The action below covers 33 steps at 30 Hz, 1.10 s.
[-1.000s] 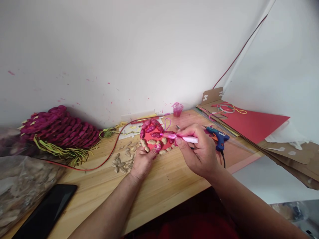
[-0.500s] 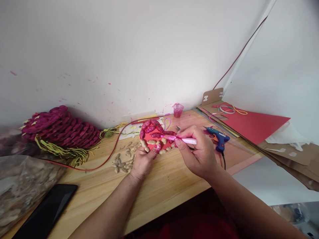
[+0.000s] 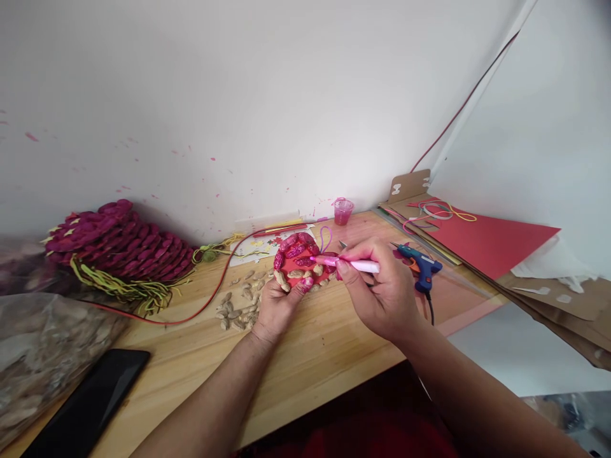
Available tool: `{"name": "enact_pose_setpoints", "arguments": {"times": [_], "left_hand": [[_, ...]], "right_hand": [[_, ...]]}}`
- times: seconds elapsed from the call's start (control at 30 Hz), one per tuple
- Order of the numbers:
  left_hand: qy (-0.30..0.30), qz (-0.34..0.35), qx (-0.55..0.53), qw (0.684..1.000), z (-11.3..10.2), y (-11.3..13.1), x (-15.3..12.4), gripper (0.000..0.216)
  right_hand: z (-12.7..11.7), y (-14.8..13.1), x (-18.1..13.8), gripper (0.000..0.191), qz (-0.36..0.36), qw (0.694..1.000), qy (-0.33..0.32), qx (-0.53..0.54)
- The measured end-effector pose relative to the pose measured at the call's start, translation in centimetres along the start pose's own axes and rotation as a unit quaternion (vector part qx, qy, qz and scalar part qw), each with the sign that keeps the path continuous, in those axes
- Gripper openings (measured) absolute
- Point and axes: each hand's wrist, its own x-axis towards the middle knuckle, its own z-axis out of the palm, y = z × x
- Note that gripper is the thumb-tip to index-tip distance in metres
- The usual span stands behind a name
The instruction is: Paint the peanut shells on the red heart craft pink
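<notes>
A red card disc (image 3: 301, 268) ringed with peanut shells, some painted glittery magenta and some bare, sits tilted up at the middle of the wooden table (image 3: 305, 356). My left hand (image 3: 277, 304) grips its near edge, thumb on top. My right hand (image 3: 382, 292) is closed on a pink and white brush (image 3: 344, 263), held like a pen, its tip resting on a magenta shell in the disc.
Loose peanut shells (image 3: 238, 306) lie left of the disc. A pile of magenta shell pieces (image 3: 119, 245) with yellow cords lies at the far left, a clear bag (image 3: 42, 356) and black phone (image 3: 88, 407) nearer. A pink paint cup (image 3: 342, 211), blue glue gun (image 3: 422, 264), red paper (image 3: 487, 238) and cardboard lie right.
My left hand has lifted the disc's near edge a little, tilting it toward me. The brush tip has shifted slightly across the painted shells.
</notes>
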Motion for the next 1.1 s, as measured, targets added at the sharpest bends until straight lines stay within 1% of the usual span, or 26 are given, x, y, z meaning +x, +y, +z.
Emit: {"name": "enact_pose_setpoints", "arguments": {"times": [0.13,0.23,0.4,0.53,0.67,0.9,1.0,1.1], "left_hand": [[-0.006,0.007,0.016,1.0,-0.2,-0.3,0.1,0.035],[-0.006,0.009,0.024,1.0,-0.3,-0.5,0.1,0.032],[0.004,0.006,0.023,1.0,-0.1,-0.2,0.1,0.031],[0.0,0.004,0.029,1.0,0.0,0.0,0.0,0.036],[0.002,-0.003,0.042,0.999,0.1,0.4,-0.1,0.046],[0.008,-0.017,0.064,0.998,0.1,0.4,-0.1,0.048],[0.011,-0.022,0.049,0.998,0.0,0.2,0.0,0.043],[0.008,-0.032,0.036,0.999,0.0,0.2,-0.1,0.037]], "right_hand": [[0.0,-0.1,0.1,0.007,-0.002,1.0,-0.005,0.005],[0.0,-0.2,0.2,0.007,0.001,1.0,-0.015,-0.001],[-0.2,-0.1,0.2,0.007,0.008,1.0,-0.009,-0.011],[-0.1,0.0,0.2,0.006,0.001,1.0,-0.019,-0.004],[0.0,0.1,0.2,0.007,0.0,1.0,-0.018,-0.025],[0.1,0.0,0.4,0.009,-0.028,0.998,-0.018,-0.046],[0.0,0.0,0.4,0.009,-0.026,0.998,-0.012,-0.06],[-0.1,0.1,0.2,0.007,-0.009,0.999,0.007,-0.048]]}}
